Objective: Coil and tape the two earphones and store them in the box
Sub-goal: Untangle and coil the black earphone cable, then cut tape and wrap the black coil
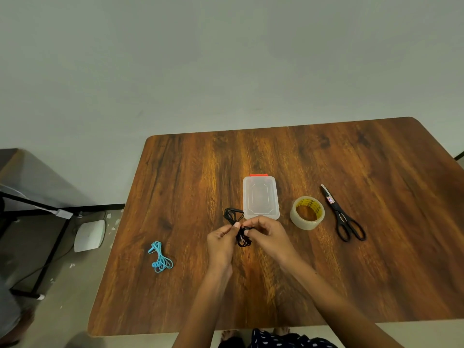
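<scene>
A tangled black earphone (232, 215) is held above the middle of the wooden table (376, 259). My left hand (221, 243) pinches its cord from the left, and my right hand (266, 233) pinches it from the right, with loops hanging above and below the fingers. A loosely bundled blue earphone (160, 257) lies on the table to the left, apart from both hands. Just behind my hands sits a clear plastic box (260, 197) with its lid on and a red clasp at its far end.
A roll of clear tape (307, 212) stands right of the box. Black-handled scissors (342, 217) lie further right, blades pointing away. A dark metal stand and a white device are on the floor beyond the table's left edge.
</scene>
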